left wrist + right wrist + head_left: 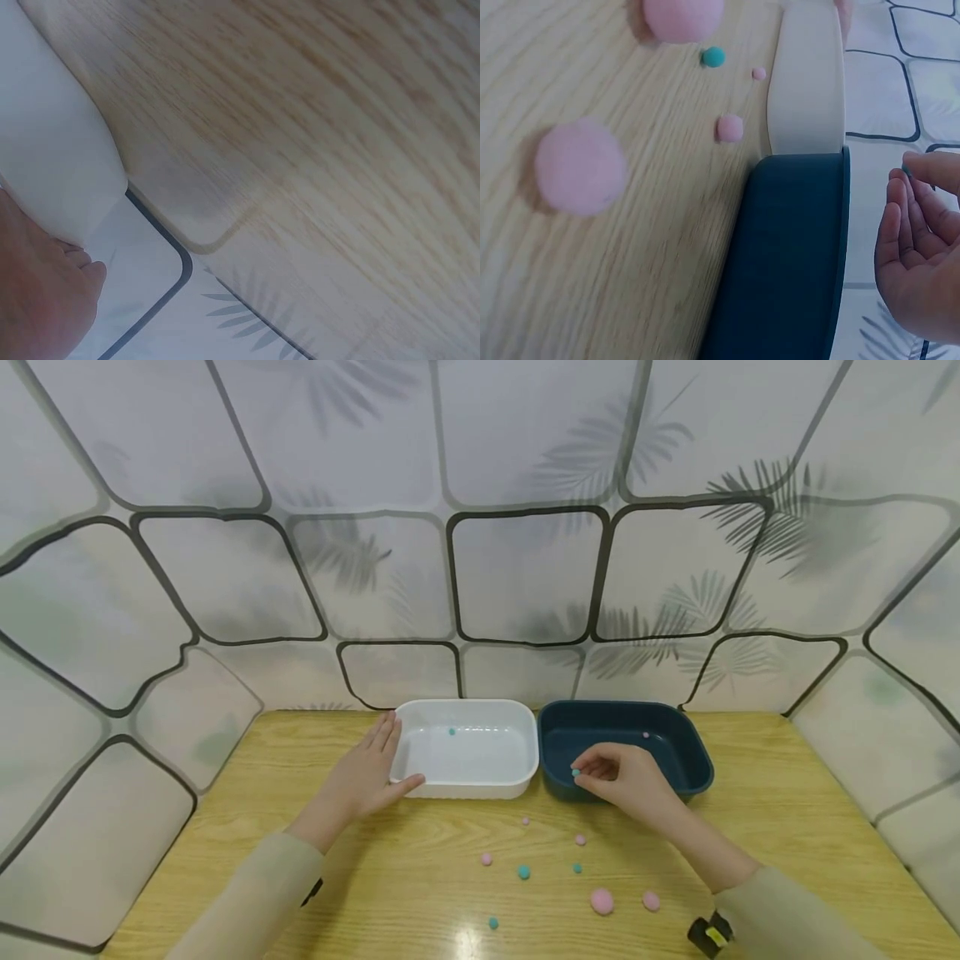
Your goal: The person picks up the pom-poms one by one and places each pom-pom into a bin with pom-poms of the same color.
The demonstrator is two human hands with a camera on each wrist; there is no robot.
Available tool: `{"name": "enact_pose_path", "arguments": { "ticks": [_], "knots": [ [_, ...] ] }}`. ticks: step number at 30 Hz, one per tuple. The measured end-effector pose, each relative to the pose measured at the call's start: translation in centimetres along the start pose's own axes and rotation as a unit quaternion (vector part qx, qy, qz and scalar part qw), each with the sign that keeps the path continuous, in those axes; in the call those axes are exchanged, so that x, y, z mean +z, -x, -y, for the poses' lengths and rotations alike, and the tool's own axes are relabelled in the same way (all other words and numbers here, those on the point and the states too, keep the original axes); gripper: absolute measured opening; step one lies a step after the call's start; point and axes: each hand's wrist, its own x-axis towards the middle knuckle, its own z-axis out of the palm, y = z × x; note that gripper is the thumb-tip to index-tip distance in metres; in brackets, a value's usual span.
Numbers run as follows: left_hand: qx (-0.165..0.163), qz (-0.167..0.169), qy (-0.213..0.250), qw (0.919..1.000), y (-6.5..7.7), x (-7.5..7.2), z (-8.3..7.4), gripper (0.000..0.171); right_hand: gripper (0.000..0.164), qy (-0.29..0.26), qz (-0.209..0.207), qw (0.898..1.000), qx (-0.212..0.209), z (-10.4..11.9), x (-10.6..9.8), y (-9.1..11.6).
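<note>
The left hand (365, 774) rests against the left side of the white basin (465, 791), fingers straight along its rim and thumb at the front edge. In the left wrist view, part of that hand (46, 289) touches the pale basin wall. Over the front left of the dark blue basin (693, 758), the right hand (628, 778) pinches a small teal pom-pom (575, 772) between thumb and forefinger. One teal pom-pom (452, 732) lies inside the white basin, and a small pink pom-pom (646, 735) lies inside the blue one.
In front of the basins, several pink and teal pom-poms are scattered on the wooden table (420, 877), including a large pink pom-pom (602, 901) and a teal pom-pom (523, 872). A patterned cloth wall (525, 577) stands behind and at both sides.
</note>
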Motion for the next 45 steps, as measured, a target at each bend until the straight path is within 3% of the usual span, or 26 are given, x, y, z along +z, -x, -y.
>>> {"name": "enact_pose_path", "arguments": {
  "ticks": [17, 23, 32, 45],
  "knots": [
    [0.001, 0.000, 0.004, 1.0000, -0.1, 0.2, 0.2, 0.101, 0.012, -0.022, -0.007, 0.999, -0.024, 2.0, 3.5, -5.5],
    [0.001, -0.002, 0.004, 1.0000, -0.1, 0.3, 0.2, 0.101, 0.013, -0.019, 0.000, 1.000, 0.006, 3.1, 4.3, -7.5],
    [0.002, 0.001, 0.001, 1.0000, -0.2, 0.3, 0.3, 0.101, 0.021, -0.087, 0.008, 0.992, 0.088, 3.6, 5.0, -10.3],
    [0.003, 0.004, -0.005, 1.0000, -0.3, 0.5, 0.5, 0.102, 0.016, -0.088, 0.005, 0.991, 0.102, 2.1, 7.1, -12.4]
  ]
}}
